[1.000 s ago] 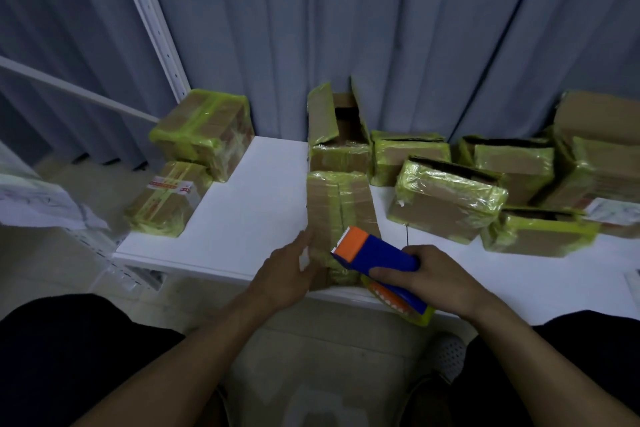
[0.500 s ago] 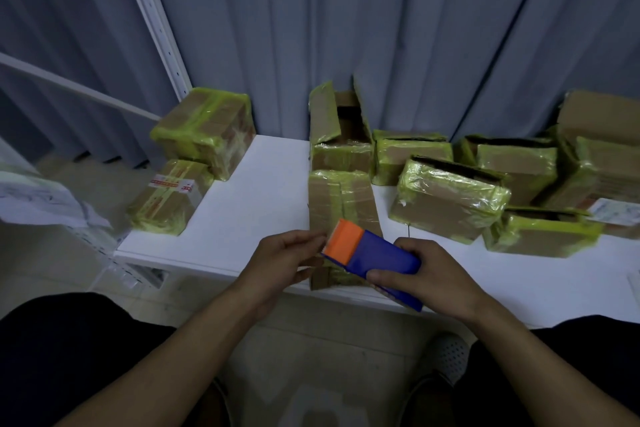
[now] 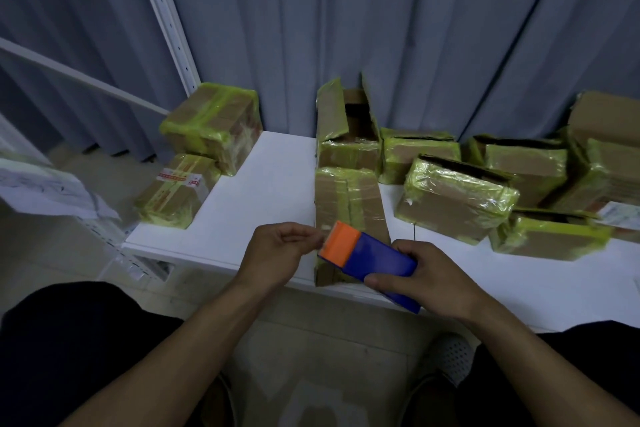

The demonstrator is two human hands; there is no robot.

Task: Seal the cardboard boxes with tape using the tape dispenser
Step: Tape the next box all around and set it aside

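Observation:
A blue tape dispenser [image 3: 377,259] with an orange front end is gripped by my right hand [image 3: 429,279] over the near edge of the white table [image 3: 263,191]. My left hand [image 3: 277,253] is at the orange end, its fingers curled and pinching at the tape's tip there; the tape itself is hard to make out. Under the dispenser lies a long cardboard box [image 3: 349,208] with yellow-green tape strips along its top, its near end hanging over the table edge.
Several taped cardboard boxes [image 3: 453,204] crowd the table's back and right; one open box [image 3: 346,128] stands behind the long one. Two taped boxes [image 3: 211,125] are stacked off the table's left side. Grey curtains hang behind. A white shelf frame [image 3: 162,14] stands at left.
My left hand left the box's side and rose to the dispenser's orange end, fingers curling. My right hand lifted and levelled the dispenser slightly.

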